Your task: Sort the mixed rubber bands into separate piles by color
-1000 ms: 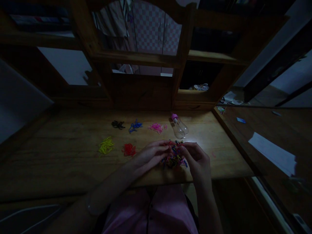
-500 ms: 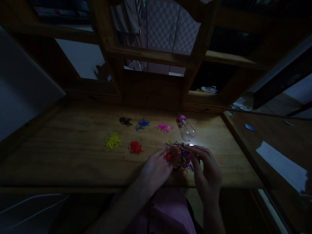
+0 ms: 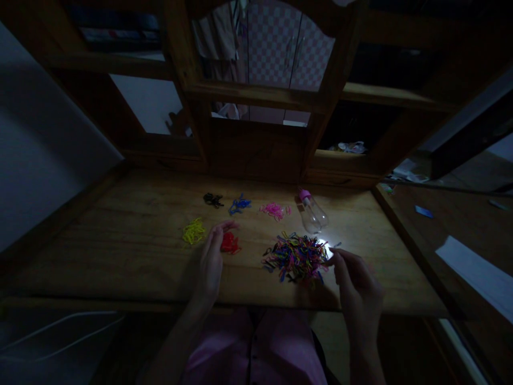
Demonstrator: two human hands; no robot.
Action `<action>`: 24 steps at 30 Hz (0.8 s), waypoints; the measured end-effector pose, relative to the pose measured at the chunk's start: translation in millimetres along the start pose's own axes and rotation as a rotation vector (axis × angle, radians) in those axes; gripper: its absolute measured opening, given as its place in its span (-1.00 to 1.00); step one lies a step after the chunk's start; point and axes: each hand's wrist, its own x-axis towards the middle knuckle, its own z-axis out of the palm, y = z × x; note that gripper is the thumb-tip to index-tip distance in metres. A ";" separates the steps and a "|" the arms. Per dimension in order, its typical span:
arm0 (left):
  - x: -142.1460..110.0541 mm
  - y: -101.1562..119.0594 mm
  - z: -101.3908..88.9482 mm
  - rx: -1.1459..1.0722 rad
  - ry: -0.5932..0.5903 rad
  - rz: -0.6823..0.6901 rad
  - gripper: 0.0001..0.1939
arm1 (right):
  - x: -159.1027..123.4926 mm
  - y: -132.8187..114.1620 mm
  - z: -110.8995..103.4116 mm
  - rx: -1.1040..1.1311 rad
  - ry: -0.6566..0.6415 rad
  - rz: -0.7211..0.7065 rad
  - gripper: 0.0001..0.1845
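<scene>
A mixed heap of small colourful rubber bands point(image 3: 297, 258) lies on the wooden desk. My right hand point(image 3: 358, 280) is at its right edge, thumb and forefinger pinched together; whatever is between the tips is too small to make out. My left hand point(image 3: 211, 259) stands tilted on edge beside the red rubber bands point(image 3: 230, 244), its fingers stretched out and partly covering that pile. Sorted by colour nearby are yellow bands point(image 3: 194, 231), black bands point(image 3: 213, 200), blue bands point(image 3: 240, 204) and pink bands point(image 3: 274, 210).
Behind the mixed heap, a clear bulb-shaped bottle point(image 3: 315, 218) with a pink cap lies on its side. Wooden shelving point(image 3: 256, 144) rises along the back of the desk. A white paper point(image 3: 476, 272) rests on the lower surface at right.
My left hand has moved left from over the mixed heap to the red pile, and the red bands that were in its palm no longer show. My right hand has shifted slightly right.
</scene>
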 end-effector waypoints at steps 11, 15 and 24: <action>-12.4 11.3 -3.9 0.367 0.066 0.212 -0.66 | 0.3 16.7 -17.0 -0.022 -0.009 0.000 -0.77; -5.7 3.5 -25.6 0.526 0.074 0.302 -0.70 | -1.9 24.6 -25.0 -0.056 -0.013 0.015 -0.77; 0.0 -36.6 -59.5 0.763 -0.090 0.229 -0.68 | -8.2 33.7 -32.4 -0.083 0.012 0.027 -0.74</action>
